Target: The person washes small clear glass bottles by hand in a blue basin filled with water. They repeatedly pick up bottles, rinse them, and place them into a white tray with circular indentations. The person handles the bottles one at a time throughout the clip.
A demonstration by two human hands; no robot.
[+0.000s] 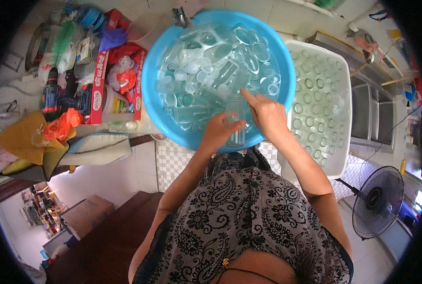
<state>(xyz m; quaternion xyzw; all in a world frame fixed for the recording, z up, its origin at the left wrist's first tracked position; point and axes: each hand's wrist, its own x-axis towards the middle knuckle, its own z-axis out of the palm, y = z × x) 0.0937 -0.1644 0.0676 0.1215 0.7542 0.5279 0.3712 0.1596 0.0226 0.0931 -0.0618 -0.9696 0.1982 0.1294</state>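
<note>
My left hand (218, 130) is closed round a clear bottle (236, 136) above the near rim of a blue plastic basin (150, 106). My right hand (267, 113) is at the bottle's far end, its index finger stretched out. A translucent piece (242, 78) lies by that fingertip; I cannot tell whether the hand grips it. Water fills the basin around many clear bottles and jars, such as a long clear bottle (218, 52). Small translucent caps (191, 68) float in the middle.
To the right, a white tub (346, 106) holds rows of upright glass bottles (307, 83). A floor fan (378, 202) stands at lower right. On the left are a red cardboard box (99, 88), a cordless drill (50, 92) and an orange plastic bag (63, 124). A metal tap (180, 17) overhangs the basin's far rim.
</note>
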